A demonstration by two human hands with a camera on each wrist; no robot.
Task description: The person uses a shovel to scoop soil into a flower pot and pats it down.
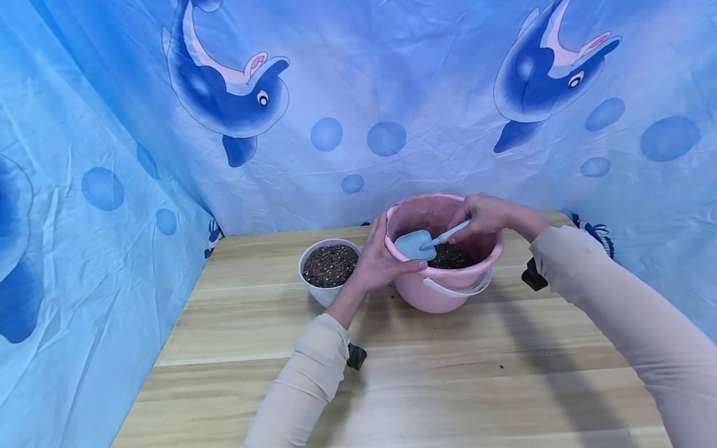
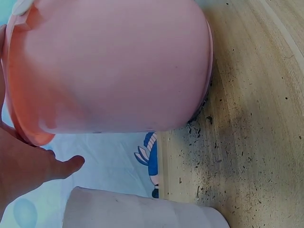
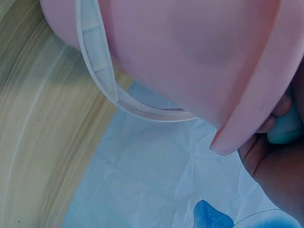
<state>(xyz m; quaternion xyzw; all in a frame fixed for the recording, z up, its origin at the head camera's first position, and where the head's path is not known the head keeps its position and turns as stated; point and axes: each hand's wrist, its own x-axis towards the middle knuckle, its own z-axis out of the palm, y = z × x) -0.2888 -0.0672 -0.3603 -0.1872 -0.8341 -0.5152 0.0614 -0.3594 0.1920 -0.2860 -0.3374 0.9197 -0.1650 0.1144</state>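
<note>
A pink bucket [image 1: 437, 292] with dark soil [image 1: 450, 256] inside stands on the table, its white handle [image 1: 462, 291] hanging down the near side. My left hand [image 1: 381, 258] grips its left rim, the thumb lying along the near edge and the fingers spread round the outer side. My right hand [image 1: 482, 214] reaches over the far right rim and holds a light-blue hand trowel [image 1: 416, 244] by its handle. The trowel's blade tilts inside the bucket, close by the left rim. Beside my left hand stands a white flowerpot [image 1: 322, 294] filled with speckled soil [image 1: 332, 265].
Dark crumbs [image 2: 197, 152] lie scattered on the wooden table [image 1: 448, 386] around the bucket's base. A blue cloth [image 1: 347, 81] printed with dolphins hangs behind and at the left of the table. Both sleeved forearms cross over the tabletop.
</note>
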